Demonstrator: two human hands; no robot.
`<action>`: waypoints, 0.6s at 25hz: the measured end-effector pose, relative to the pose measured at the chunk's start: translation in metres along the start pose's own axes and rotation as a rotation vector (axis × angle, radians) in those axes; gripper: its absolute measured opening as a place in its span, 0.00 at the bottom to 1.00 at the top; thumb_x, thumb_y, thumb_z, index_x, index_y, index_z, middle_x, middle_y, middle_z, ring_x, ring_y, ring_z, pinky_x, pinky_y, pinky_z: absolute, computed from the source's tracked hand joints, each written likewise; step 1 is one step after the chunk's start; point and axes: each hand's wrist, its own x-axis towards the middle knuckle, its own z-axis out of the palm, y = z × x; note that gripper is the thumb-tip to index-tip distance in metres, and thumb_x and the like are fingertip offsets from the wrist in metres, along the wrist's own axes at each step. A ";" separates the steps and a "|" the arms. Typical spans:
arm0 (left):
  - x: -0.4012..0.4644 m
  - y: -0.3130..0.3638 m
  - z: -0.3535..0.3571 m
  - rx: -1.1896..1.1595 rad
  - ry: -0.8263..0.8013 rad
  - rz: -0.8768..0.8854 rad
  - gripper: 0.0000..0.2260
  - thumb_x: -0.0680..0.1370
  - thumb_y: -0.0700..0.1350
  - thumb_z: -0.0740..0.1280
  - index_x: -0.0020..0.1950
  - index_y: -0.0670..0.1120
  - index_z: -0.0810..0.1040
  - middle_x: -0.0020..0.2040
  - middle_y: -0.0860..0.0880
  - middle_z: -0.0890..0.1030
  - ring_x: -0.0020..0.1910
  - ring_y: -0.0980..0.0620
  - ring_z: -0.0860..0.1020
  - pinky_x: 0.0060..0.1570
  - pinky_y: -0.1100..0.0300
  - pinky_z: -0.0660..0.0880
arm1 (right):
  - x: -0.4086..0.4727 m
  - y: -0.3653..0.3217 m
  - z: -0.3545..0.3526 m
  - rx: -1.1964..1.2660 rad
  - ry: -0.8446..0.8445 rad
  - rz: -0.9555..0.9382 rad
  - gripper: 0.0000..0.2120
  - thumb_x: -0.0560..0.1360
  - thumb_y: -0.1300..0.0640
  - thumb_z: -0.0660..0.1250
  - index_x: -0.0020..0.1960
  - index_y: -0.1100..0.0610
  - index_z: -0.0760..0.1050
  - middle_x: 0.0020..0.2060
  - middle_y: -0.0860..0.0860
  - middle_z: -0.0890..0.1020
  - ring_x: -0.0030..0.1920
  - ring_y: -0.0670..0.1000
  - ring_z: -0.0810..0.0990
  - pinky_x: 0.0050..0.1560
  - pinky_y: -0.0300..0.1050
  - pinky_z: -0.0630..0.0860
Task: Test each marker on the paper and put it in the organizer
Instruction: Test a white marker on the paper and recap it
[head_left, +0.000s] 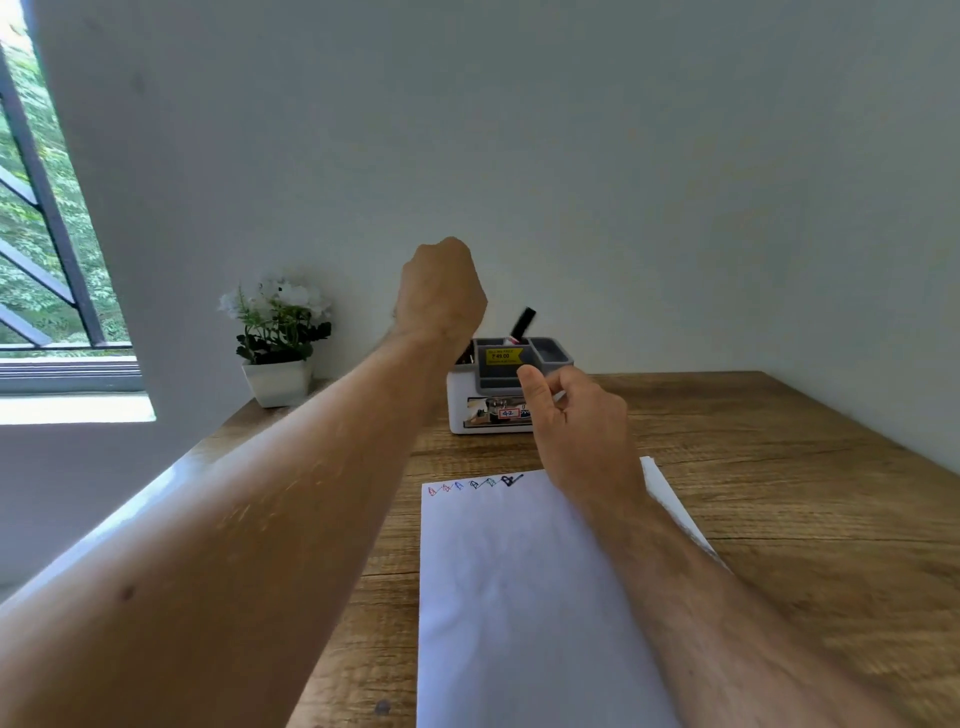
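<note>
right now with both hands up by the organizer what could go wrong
1. The raised left hand hides part of the small grey and white desk organizer; lowering blind could knock the black marker leaning out of it.
2. The right hand hangs close in front of it and could nudge it.
3. The white paper sheet lies under the right forearm and might slide.

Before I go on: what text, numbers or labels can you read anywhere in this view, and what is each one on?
"49.00": yellow sticker on the grey insert of the organizer; its smaller lines are too blurred.
"42": red-bordered tag on the picture label on the organizer's white front; the rest is unreadable.
Paper: coloured marker scribbles, not words.
</note>
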 end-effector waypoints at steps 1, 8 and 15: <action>-0.005 -0.005 -0.007 -0.011 -0.019 -0.044 0.02 0.72 0.41 0.74 0.43 0.44 0.82 0.39 0.47 0.84 0.37 0.50 0.83 0.31 0.60 0.77 | -0.001 -0.001 -0.001 -0.001 0.001 0.000 0.17 0.80 0.40 0.57 0.43 0.51 0.73 0.31 0.42 0.75 0.32 0.40 0.75 0.26 0.28 0.64; -0.059 -0.053 -0.044 0.095 -0.261 -0.231 0.13 0.67 0.47 0.80 0.40 0.42 0.79 0.38 0.45 0.83 0.36 0.48 0.81 0.32 0.59 0.75 | -0.004 -0.006 -0.007 -0.027 -0.020 0.011 0.19 0.80 0.41 0.58 0.45 0.55 0.76 0.32 0.45 0.76 0.33 0.40 0.74 0.29 0.34 0.63; -0.091 -0.075 -0.018 0.218 -0.247 -0.130 0.06 0.75 0.36 0.68 0.52 0.40 0.79 0.51 0.39 0.81 0.51 0.38 0.80 0.39 0.52 0.73 | -0.004 -0.005 -0.006 -0.066 -0.033 -0.022 0.18 0.81 0.42 0.59 0.42 0.54 0.75 0.28 0.42 0.73 0.29 0.40 0.72 0.24 0.31 0.62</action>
